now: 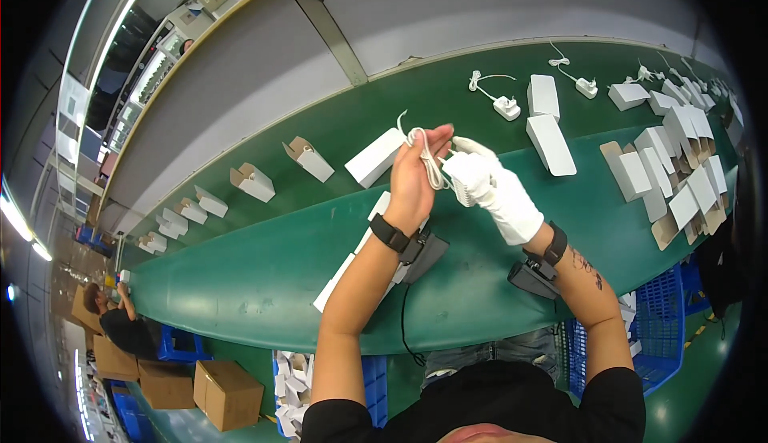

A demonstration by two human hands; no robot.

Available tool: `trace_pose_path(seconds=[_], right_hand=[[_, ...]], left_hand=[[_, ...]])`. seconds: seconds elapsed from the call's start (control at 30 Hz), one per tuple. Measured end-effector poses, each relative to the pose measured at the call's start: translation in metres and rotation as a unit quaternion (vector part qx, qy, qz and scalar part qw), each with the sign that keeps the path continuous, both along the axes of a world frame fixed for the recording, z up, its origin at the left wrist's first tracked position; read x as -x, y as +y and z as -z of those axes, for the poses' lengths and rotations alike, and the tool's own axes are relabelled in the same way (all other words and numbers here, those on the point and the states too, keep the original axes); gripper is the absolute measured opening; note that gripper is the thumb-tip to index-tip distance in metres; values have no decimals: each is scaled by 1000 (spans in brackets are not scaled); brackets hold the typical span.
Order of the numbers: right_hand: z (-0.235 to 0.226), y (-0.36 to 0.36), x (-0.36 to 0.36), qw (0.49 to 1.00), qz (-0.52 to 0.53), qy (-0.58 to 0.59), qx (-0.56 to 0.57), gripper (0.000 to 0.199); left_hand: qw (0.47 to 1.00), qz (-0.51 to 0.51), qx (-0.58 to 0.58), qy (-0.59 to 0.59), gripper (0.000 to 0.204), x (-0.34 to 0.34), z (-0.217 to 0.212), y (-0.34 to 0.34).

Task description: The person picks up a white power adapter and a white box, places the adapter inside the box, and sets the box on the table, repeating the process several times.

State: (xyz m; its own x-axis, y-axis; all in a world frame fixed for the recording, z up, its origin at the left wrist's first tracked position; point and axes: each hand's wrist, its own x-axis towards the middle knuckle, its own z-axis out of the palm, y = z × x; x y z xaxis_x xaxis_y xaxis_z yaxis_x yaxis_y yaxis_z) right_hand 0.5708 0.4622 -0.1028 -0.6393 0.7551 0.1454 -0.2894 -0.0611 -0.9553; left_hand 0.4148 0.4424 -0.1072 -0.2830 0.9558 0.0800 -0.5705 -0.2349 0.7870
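Observation:
My bare left hand (410, 181) is closed on a looped bundle of white cable (433, 173), and a loose end sticks up past the thumb. Close beside it, my right hand (509, 197) in a white glove grips a white power adapter (466, 177). Both hands are above the green work surface (272, 259). Just left of the left hand lies a closed white box (373, 157). More white boxes (328, 285) lie partly hidden under my left forearm. Each wrist wears a black strap with a dark module.
Open white boxes (253, 182) line the far left side. Two adapters with cables (506, 108) lie beyond my right hand, near upright white boxes (551, 146). Many box sleeves (632, 174) crowd the right. Blue crates (666, 323) stand below the table edge; a person (120, 325) works far left.

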Motion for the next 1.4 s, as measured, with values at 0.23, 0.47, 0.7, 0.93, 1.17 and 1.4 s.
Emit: trace_pose_path(seconds=[0.23,0.47,0.7,0.93,1.17,1.4], right_hand=[[50,39,30,990,-64,124,24,43],[19,42,-32,1000,-11,-10,-18,51],[10,43,-54,938,-217,164,215,60],[-2,73,-48,983,-141,-83,-85,44],[-21,66,-54,745,63,-354,-562,20],[-16,96,-48,726,-6,-314,-612,15]], left_hand=[[982,4,23,189,51,-21,2,3],[405,-65,372,832,85,123,10,24],[866,203,142,435,84,132,19,24],[812,305,59,495,85,57,-22,30],[783,262,49,562,85,-2,-17,42],[808,209,-17,551,75,-20,-4,60]])
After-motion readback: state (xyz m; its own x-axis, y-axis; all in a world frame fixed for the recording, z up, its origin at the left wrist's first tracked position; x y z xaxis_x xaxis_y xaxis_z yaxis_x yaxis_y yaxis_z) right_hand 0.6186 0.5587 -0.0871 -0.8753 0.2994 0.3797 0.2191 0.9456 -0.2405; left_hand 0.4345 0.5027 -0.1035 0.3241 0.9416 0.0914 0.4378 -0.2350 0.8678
